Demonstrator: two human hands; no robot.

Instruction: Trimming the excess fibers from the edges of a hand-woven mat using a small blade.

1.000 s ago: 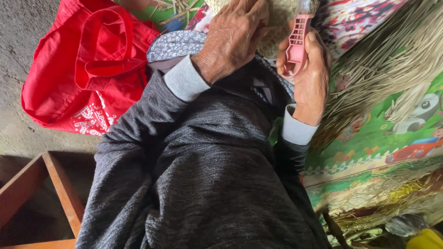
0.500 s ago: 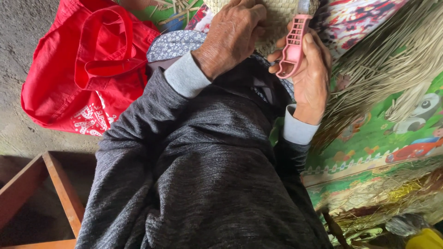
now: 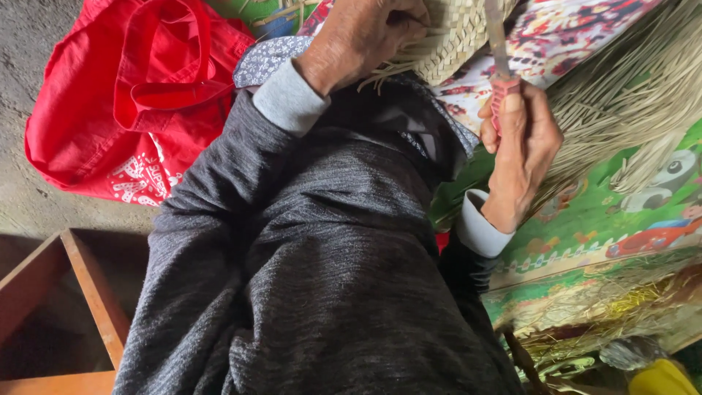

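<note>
My left hand (image 3: 363, 38) grips the lower edge of a woven straw piece (image 3: 455, 33) at the top of the view, with loose strand ends hanging below it. My right hand (image 3: 521, 150) is closed around the pink plastic handle of a knife (image 3: 499, 66). Its blade points up, close against the woven piece's right edge. Both arms wear dark grey sleeves with light grey cuffs.
A red cloth bag (image 3: 124, 102) lies on the concrete floor at the left. A wooden box (image 3: 80, 289) stands at the lower left. Bundles of dry straw (image 3: 629, 95) lie on a colourful play mat (image 3: 607, 212) at the right. A patterned cloth (image 3: 563, 33) is under the weaving.
My right hand has shifted right and turned the pink-handled knife so its blade points up at the woven piece. My left hand moved up slightly, still holding the weaving.
</note>
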